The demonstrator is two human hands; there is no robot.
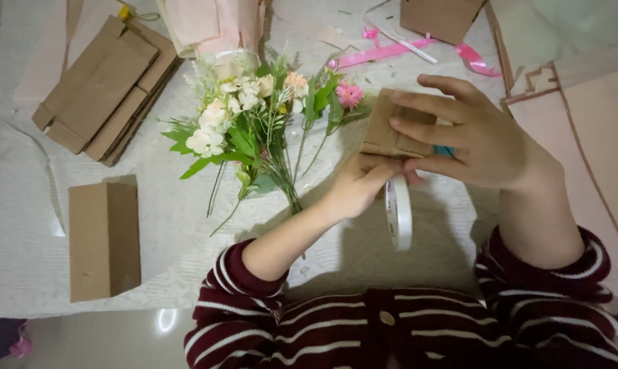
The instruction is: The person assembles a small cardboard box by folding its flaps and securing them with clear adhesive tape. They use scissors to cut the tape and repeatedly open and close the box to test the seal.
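right hand (483, 140) fingers grip small brown box (391, 126); left hand (357, 184) fingers pinch its lower edge, white tape roll (399, 212) hanging beneath; flower bunch (254, 123) just beside on surface (172, 239).

The person wears a knitted top in dark maroon with thin white stripes running across it. Both sleeves carry the same stripes, set in close pairs with wider maroon bands between them. The left sleeve (244, 283) is pushed up the forearm and bunches into soft folds at its end; the right sleeve (552, 273) ends in a similar gathered cuff. A small round pale button (387, 318) sits at the middle of the chest. Both hands are bare, with no rings or watch showing.
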